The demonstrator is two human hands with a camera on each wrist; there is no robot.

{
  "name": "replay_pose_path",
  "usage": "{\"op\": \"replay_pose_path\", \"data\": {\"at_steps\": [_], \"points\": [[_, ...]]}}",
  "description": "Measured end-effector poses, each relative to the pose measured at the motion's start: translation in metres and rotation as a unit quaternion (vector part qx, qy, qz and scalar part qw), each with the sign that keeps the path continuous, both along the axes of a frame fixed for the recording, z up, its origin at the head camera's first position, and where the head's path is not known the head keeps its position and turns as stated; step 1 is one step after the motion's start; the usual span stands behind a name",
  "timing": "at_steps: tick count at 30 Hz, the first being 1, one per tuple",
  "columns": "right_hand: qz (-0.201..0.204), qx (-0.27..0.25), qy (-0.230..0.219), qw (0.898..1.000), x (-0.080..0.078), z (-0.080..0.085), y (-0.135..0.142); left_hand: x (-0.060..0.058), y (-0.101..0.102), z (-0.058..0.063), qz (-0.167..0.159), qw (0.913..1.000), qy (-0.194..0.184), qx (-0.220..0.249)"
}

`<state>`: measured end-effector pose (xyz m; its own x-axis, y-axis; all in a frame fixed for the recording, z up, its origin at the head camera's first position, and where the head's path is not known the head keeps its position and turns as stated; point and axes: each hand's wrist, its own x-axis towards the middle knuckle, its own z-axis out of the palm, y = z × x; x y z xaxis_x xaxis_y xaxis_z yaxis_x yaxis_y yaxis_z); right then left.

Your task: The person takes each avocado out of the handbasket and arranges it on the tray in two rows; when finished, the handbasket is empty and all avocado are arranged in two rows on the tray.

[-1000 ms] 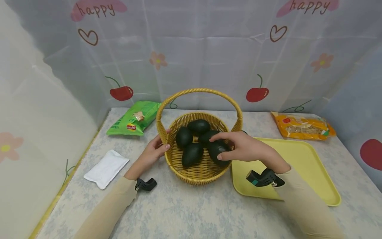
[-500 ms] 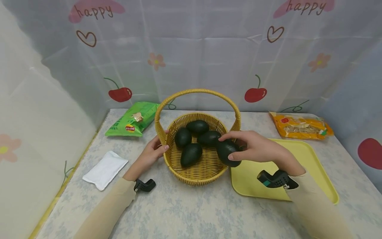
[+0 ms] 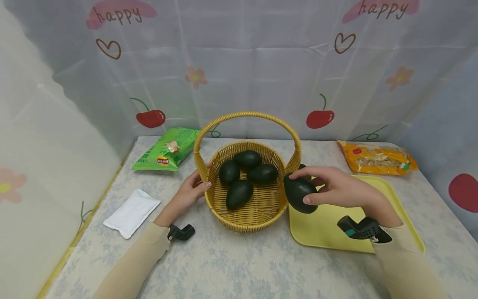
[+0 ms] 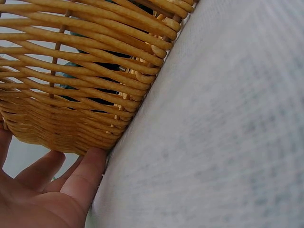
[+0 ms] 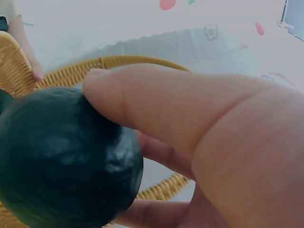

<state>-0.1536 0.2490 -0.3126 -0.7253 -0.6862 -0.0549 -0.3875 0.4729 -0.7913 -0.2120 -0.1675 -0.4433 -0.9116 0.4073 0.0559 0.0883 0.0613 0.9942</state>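
My right hand pinches a dark green avocado between thumb and fingers, just outside the basket's right rim, over the tray's near-left part. In the right wrist view, the thumb lies across the top of that avocado. Several more avocados lie inside the yellow wicker basket, whose tall handle arches above. My left hand rests at the basket's left side, thumb by the rim; in the left wrist view, extended fingers touch the outer wicker wall.
A yellow tray lies right of the basket. A dark rounded thing shows partly behind the right handle base. A green chip bag and an orange packet lie toward the back, a white packet at left.
My right hand has lifted one avocado from the basket's right side and carried it rightward past the rim. My left hand has stayed at the basket.
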Motion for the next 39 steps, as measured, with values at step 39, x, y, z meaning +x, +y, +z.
{"op": "replay_pose_path", "data": {"at_steps": [39], "points": [[-0.194,0.041,-0.023,0.98,-0.026,-0.034,0.105,-0.001,-0.001,-0.001,-0.003,1.0,-0.003,0.006]]}}
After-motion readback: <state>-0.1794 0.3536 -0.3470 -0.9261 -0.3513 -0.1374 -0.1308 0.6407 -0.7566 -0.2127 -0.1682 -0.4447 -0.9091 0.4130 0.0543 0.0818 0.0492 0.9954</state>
